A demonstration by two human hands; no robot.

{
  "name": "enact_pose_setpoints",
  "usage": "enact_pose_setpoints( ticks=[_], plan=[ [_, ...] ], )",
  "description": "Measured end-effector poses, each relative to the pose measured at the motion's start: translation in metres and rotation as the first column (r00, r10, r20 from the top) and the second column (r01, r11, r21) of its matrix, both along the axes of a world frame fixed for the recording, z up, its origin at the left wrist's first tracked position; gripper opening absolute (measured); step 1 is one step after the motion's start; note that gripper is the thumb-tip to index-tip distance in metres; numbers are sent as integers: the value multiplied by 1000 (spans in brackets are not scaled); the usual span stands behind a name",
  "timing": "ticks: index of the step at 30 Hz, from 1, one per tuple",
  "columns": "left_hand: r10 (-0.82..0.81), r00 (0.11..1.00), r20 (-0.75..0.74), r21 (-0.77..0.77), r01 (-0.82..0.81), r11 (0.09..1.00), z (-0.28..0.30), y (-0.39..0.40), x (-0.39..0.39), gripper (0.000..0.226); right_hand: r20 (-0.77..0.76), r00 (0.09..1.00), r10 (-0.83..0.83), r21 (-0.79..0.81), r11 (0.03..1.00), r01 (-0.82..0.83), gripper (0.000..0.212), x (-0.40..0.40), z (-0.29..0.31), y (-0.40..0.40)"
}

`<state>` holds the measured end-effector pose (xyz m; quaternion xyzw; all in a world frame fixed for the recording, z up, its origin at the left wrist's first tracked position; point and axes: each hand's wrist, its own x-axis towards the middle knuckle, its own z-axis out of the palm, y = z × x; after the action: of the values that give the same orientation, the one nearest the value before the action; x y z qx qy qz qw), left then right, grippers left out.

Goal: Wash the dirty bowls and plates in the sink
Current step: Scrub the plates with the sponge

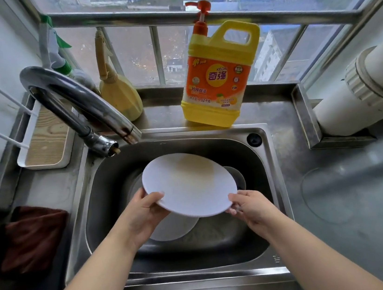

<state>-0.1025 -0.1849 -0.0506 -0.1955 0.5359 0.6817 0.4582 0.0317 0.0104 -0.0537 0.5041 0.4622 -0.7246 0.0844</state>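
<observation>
Left of the sink [274,182], a dark red cloth [33,238] lies on the counter [338,198], and the faucet [76,106] arches over the sink's back-left corner. Your left hand [141,214] grips the white plate [188,184] at its left rim, thumb on top, fingers [141,194] curled beneath. You hold the plate tilted above the sink, over other dishes [172,227] in the basin. Behind the sink stands a yellow detergent bottle [218,75]. Your right hand [252,207] pinches the plate's near right edge.
</observation>
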Motion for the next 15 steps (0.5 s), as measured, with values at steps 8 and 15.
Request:
enact_pose_setpoints(
  ticks=[8,15],
  plan=[
    [16,994,-109,-142,-32,989,-16,-43,-2,56,345,851,395,554,647,-525,45,-2,-24,15],
    [80,989,-126,-153,-99,983,-19,-70,0,53,693,477,540,452,190,-872,66,-27,-85,27]
  ],
)
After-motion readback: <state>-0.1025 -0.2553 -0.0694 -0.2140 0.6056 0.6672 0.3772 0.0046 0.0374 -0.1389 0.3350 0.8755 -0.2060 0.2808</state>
